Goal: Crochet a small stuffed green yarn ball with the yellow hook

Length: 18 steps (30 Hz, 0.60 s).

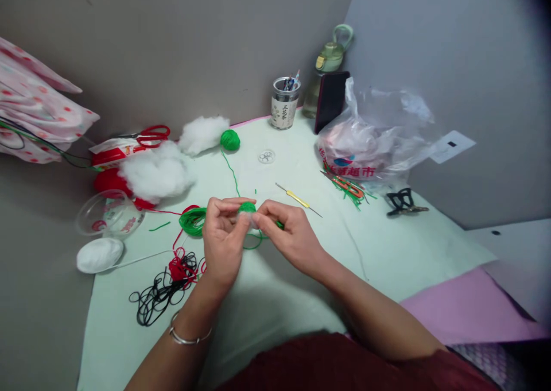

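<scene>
Between my two hands is a small green crocheted piece (247,207) with a tuft of white stuffing (246,217) at its lower side. My left hand (226,239) grips the piece with thumb and fingers. My right hand (290,233) has its thumb and forefinger pinched at the stuffing; a bit of green shows by its curled fingers. Green yarn loops below the hands. A yellow-handled crochet hook (298,198) lies just beyond my right hand. Beside my left hand sits a coil of green yarn (191,222).
At left are white stuffing (157,173), red-handled scissors (154,136), a white yarn ball (100,255), a clear plastic tub (124,216) and tangled black cord (157,296). Farther back are a green yarn ball (230,140) and a pen jar (284,107). Orange scissors (350,188), a plastic bag (365,144) and a black hair claw (404,202) lie right.
</scene>
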Available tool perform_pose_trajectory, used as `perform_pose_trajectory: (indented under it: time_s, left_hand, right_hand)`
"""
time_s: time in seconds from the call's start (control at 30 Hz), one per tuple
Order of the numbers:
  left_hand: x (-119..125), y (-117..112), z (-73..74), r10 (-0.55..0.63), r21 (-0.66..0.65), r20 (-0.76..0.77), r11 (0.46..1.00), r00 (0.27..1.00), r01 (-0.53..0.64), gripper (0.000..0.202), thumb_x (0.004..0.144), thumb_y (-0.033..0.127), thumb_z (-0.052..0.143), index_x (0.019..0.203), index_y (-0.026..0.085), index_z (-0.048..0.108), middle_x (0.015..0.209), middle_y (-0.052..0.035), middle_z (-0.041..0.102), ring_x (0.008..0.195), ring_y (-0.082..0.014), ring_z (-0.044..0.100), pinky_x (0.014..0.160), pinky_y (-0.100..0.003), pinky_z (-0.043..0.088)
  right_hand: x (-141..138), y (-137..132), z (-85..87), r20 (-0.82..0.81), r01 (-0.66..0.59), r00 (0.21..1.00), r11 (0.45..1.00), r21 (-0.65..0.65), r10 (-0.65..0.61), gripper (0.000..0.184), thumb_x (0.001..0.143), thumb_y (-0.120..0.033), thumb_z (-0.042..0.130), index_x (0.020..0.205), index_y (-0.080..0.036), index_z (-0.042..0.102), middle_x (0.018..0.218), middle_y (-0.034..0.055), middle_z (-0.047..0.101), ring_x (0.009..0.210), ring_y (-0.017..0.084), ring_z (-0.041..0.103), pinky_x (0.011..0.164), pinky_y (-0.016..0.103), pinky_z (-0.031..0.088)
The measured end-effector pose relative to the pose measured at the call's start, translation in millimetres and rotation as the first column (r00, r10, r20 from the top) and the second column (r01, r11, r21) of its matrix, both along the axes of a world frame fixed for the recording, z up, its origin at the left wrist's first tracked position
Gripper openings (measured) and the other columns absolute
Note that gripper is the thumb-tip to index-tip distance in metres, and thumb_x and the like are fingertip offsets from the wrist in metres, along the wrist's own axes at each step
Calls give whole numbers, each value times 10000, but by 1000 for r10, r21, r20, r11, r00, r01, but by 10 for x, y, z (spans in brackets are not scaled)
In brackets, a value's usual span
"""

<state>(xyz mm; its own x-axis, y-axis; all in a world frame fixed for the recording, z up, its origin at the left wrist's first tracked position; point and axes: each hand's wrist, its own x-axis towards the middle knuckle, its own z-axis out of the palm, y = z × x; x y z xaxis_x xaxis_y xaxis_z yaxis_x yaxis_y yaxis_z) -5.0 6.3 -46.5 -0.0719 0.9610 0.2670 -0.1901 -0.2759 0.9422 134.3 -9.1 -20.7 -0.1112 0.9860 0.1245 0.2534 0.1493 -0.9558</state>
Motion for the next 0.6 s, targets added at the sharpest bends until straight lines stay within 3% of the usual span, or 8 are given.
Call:
perform_pose_trajectory:
  time_s: [0.13, 0.23, 0.4, 0.6]
  left_hand:
    - [-13, -39, 91, -114, -41, -45, 993, 992, 113, 188, 931, 259, 740, 987, 226, 564, 1119, -74, 742, 1127, -203, 706, 962, -375, 566]
    - [-54, -27, 122, -186, -62, -42, 981, 982, 183, 199, 932, 295, 744, 997, 225, 569, 1143, -88, 742, 1146, -220, 704, 969, -388, 566]
    - [-103, 46, 83, -235, -93, 20, 967, 972, 235, 214, 912, 264, 766, 950, 223, 559, 1074, -62, 759, 993, -186, 735, 857, -325, 579]
    - [-80, 86, 16, -102, -65, -9, 993, 995, 101, 226, 863, 223, 770, 845, 216, 545, 864, -3, 728, 807, -153, 704, 785, -294, 562]
  right_hand:
    - [32, 44, -22, 33, 121, 992, 992, 26, -122, 269, 893, -294, 635, 667, -208, 519, 590, -71, 427, 567, 90, 361, 550, 244, 286]
    - [77, 49, -15, 103, 156, 981, 985, 75, -163, 287, 898, -317, 656, 668, -213, 518, 580, -70, 436, 557, 94, 350, 546, 250, 279]
    - [131, 17, 36, 160, -33, 987, 983, 180, 4, 223, 1007, -302, 554, 801, -216, 557, 651, -48, 548, 578, 103, 430, 611, 248, 343]
    - [44, -54, 52, 207, -174, 969, 966, 189, 134, 167, 1012, -200, 477, 856, -228, 532, 675, -49, 523, 575, 115, 416, 609, 253, 327]
